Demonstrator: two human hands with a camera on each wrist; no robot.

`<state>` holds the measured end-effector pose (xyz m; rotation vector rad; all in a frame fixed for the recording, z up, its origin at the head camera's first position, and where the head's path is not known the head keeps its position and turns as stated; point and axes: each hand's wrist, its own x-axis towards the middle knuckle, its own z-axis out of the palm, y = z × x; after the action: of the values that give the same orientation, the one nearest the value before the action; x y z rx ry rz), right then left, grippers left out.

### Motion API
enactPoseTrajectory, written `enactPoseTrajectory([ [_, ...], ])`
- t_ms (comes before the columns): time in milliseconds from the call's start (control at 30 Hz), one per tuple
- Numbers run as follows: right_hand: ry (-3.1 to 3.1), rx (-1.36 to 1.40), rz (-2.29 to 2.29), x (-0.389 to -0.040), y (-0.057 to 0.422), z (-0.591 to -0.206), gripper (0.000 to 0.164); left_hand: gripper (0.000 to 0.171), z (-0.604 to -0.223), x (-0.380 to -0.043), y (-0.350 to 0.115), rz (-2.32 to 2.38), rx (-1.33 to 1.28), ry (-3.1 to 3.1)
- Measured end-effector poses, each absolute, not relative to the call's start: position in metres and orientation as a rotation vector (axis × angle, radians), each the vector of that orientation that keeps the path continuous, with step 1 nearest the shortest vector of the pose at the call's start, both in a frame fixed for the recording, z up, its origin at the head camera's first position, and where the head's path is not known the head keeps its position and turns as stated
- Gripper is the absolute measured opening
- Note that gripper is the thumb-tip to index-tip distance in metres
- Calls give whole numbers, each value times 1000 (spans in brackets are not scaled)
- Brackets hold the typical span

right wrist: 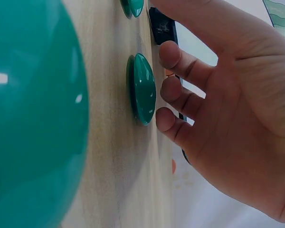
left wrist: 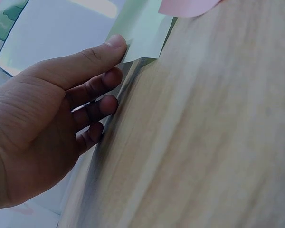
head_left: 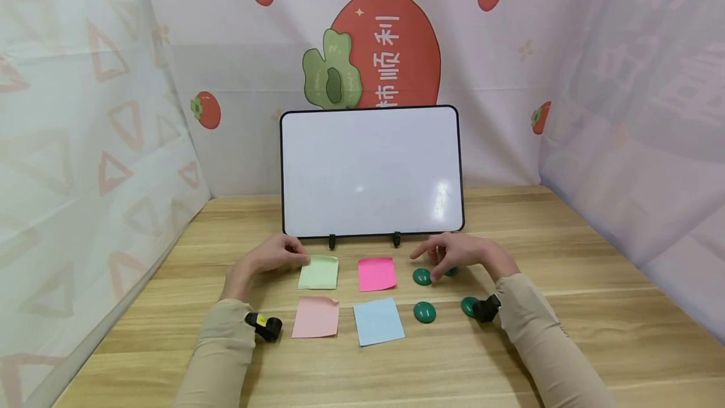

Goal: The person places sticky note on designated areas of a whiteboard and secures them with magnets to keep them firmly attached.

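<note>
My left hand (head_left: 279, 253) is at the upper left corner of a light green sticky note (head_left: 319, 272). In the left wrist view its thumb (left wrist: 116, 42) lies on the note's edge and the index fingertip is hidden, so it seems to pinch it. My right hand (head_left: 456, 249) hovers with loosely bent fingers above the round green magnets, its thumb tip beside one magnet (head_left: 421, 276). Another magnet (head_left: 450, 271) is partly hidden under that hand. In the right wrist view a magnet (right wrist: 145, 89) lies below the fingertips, with nothing seen held.
A framed whiteboard (head_left: 370, 172) stands behind on small black feet (head_left: 332, 242). Hot pink (head_left: 377, 274), pale pink (head_left: 315, 318) and blue (head_left: 379, 322) sticky notes lie on the wooden table. Nearer magnets (head_left: 425, 312) (head_left: 469, 306) sit at right. Printed cloth hangs around.
</note>
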<state>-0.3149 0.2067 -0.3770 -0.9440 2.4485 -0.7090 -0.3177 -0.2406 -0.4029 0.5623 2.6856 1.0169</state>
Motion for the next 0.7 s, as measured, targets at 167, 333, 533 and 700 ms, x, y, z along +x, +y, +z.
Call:
enactPoseTrajectory([
  [167,2453,-917,-662,-316,208,-380,51,16,-402,-317,-240,1016,561,2690],
  [333,2435,-894,-648,-316,207,-383,49,16,-401,-317,-240,1022,552,2684],
  [533,2427,-896,-645,-314,206,-384,48,16,-402,-317,-241,1033,556,2677],
  [700,2428,-933,-642,-315,205,-383,46,16,-404,-318,-242,1035,544,2675],
])
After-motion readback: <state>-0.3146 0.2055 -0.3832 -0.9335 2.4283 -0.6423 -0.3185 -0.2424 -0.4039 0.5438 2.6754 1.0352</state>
